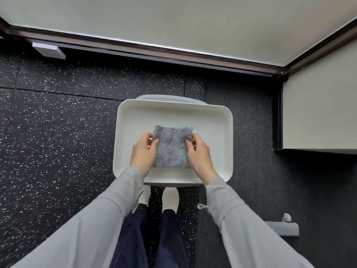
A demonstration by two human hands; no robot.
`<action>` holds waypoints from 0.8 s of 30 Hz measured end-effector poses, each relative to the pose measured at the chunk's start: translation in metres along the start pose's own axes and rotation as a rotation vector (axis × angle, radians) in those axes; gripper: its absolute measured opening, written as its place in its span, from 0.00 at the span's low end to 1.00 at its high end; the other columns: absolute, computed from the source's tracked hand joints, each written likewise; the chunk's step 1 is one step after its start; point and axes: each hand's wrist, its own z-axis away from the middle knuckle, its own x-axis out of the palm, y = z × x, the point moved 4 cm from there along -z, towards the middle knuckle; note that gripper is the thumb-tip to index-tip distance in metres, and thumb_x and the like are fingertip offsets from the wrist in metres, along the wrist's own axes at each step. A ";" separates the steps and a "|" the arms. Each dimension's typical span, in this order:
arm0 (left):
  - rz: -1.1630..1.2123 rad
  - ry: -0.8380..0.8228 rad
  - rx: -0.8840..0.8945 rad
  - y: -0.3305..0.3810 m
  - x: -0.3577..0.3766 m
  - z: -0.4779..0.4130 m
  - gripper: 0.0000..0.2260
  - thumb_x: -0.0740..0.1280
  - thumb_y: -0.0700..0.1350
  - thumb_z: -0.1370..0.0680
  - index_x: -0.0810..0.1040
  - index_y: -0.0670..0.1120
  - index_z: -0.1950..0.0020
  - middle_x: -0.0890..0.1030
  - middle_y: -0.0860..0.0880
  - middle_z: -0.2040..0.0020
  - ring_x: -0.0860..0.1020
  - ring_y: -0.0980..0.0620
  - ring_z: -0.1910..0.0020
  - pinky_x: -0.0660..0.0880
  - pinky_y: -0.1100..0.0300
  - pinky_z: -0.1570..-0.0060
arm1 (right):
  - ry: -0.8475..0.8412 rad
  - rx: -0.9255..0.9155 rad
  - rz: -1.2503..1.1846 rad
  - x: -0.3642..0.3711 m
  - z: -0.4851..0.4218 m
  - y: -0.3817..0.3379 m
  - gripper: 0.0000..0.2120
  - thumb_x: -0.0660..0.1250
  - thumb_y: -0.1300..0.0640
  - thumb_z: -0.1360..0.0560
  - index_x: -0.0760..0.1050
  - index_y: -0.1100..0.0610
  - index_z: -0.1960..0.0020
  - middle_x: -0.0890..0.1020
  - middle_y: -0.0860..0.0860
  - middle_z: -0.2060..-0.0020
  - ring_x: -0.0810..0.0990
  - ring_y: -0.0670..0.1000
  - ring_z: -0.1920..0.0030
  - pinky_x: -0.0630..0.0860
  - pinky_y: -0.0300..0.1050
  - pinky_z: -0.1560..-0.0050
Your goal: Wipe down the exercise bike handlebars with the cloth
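A folded grey fluffy cloth (pixel 172 147) lies in a white rectangular tray (pixel 216 120) in the middle of the view. My left hand (pixel 144 151) pinches the cloth's left edge near its upper corner. My right hand (pixel 199 153) pinches the right edge the same way. Both hands rest along the cloth's sides inside the tray. The exercise bike and its handlebars are not in view.
The tray sits on a small grey stool (pixel 170 97) on a black speckled rubber floor (pixel 58 122). My feet in pale shoes (pixel 170 198) stand just before it. A pale wall with dark skirting (pixel 173 53) runs behind. A grey object (pixel 284 228) lies at lower right.
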 end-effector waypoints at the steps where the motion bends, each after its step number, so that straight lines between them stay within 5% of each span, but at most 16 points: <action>1: -0.016 -0.003 0.005 -0.002 0.001 -0.001 0.04 0.63 0.45 0.21 0.74 0.45 0.49 0.78 0.49 0.59 0.74 0.54 0.66 0.69 0.73 0.73 | 0.006 -0.011 0.009 0.002 -0.001 0.001 0.06 0.59 0.59 0.21 0.73 0.61 0.51 0.80 0.57 0.59 0.77 0.58 0.57 0.73 0.54 0.56; 7: -0.078 0.010 0.065 0.001 -0.003 -0.003 0.07 0.65 0.44 0.23 0.74 0.45 0.46 0.77 0.51 0.60 0.75 0.51 0.64 0.72 0.58 0.61 | 0.080 -0.022 0.091 0.001 -0.004 0.005 0.06 0.63 0.58 0.22 0.73 0.60 0.48 0.80 0.56 0.58 0.78 0.58 0.55 0.73 0.50 0.56; 12: -0.693 0.086 0.527 0.005 -0.005 0.007 0.26 0.67 0.48 0.25 0.63 0.45 0.29 0.72 0.44 0.34 0.71 0.44 0.38 0.70 0.50 0.40 | 0.268 -0.315 0.475 -0.007 0.010 0.000 0.23 0.67 0.60 0.26 0.66 0.60 0.33 0.74 0.58 0.39 0.72 0.57 0.38 0.70 0.50 0.40; 14: -0.923 -0.018 0.598 -0.002 0.001 0.008 0.32 0.61 0.56 0.24 0.52 0.49 0.24 0.58 0.49 0.23 0.58 0.47 0.25 0.60 0.49 0.30 | 0.136 -0.474 0.696 0.000 0.013 0.001 0.28 0.64 0.57 0.24 0.59 0.58 0.26 0.65 0.57 0.28 0.63 0.57 0.28 0.63 0.53 0.32; 17: -1.147 -0.149 0.611 -0.018 0.006 0.002 0.33 0.45 0.64 0.24 0.34 0.50 0.27 0.37 0.53 0.24 0.35 0.49 0.26 0.39 0.51 0.26 | -0.148 -0.522 0.993 0.010 0.009 0.019 0.33 0.53 0.45 0.20 0.39 0.56 0.24 0.44 0.51 0.23 0.41 0.52 0.23 0.43 0.54 0.25; 20: -1.214 -0.210 0.598 -0.021 0.003 -0.005 0.34 0.38 0.66 0.27 0.30 0.51 0.28 0.32 0.54 0.26 0.31 0.49 0.27 0.35 0.50 0.28 | -0.237 -0.494 1.072 0.007 0.000 0.028 0.36 0.48 0.40 0.21 0.31 0.55 0.27 0.37 0.50 0.24 0.35 0.51 0.24 0.36 0.53 0.26; 24: -1.241 -0.256 0.579 -0.012 -0.002 -0.002 0.36 0.43 0.67 0.26 0.29 0.50 0.28 0.34 0.51 0.24 0.34 0.50 0.25 0.38 0.49 0.26 | -0.255 -0.456 1.035 -0.001 0.002 0.017 0.39 0.52 0.39 0.22 0.33 0.56 0.25 0.39 0.51 0.23 0.36 0.51 0.24 0.37 0.53 0.26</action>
